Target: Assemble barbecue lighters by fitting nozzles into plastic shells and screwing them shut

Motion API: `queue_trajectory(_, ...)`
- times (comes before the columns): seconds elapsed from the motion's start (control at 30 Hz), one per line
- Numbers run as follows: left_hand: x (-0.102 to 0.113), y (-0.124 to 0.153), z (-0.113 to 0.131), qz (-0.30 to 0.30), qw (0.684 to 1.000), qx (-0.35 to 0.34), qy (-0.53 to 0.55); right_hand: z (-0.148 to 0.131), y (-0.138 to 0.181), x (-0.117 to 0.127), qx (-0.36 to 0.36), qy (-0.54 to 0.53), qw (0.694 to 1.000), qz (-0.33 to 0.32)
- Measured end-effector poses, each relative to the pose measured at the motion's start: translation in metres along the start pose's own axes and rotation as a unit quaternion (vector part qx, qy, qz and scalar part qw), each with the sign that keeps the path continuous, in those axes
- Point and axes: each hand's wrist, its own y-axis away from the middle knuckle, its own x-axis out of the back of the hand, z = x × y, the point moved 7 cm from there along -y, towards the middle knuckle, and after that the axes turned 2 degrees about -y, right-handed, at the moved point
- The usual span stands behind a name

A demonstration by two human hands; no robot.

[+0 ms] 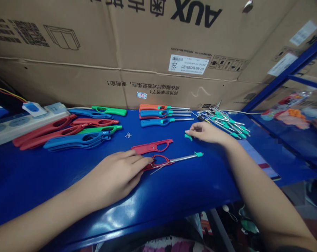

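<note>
My left hand (118, 173) lies palm down on the blue table (174, 189), fingers together, pressing on a red lighter half-shell (159, 161) with a metal tube and teal tip (199, 154). A second red half-shell (151, 147) lies just behind it. My right hand (207, 132) rests further back, fingers curled in a pinch at a small teal part (188, 137).
Red, blue and green empty shells (69, 134) are piled at the left. Three assembled lighters (160, 114) lie at the back centre, a heap of metal tubes with teal tips (226, 122) at the right. A power strip (21, 120) sits far left. Cardboard boxes (147, 45) wall the back.
</note>
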Motion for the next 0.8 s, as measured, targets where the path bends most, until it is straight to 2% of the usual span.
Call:
queue_trajectory(0.1,0.002,-0.001,0.001,-0.002,1.000,0.003,0.004,-0.009,0.002,0.005,0.082,0.100,0.991,0.039)
queue_trajectory(0.2,0.003,-0.002,0.000,0.002,1.000,0.011,0.009,-0.018,0.005,-0.001,0.163,0.134,0.977,0.007)
queue_trajectory(0.27,0.003,-0.003,0.000,0.006,1.000,0.018,0.014,-0.022,0.006,-0.006,0.191,0.132,0.973,-0.018)
queue_trajectory(0.57,-0.002,-0.005,-0.002,-0.018,0.999,0.034,0.015,-0.019,0.000,-0.020,0.150,0.096,0.984,-0.008)
queue_trajectory(0.8,-0.004,-0.004,-0.002,-0.023,0.999,0.035,0.018,-0.022,0.008,0.002,0.171,0.187,0.967,0.040)
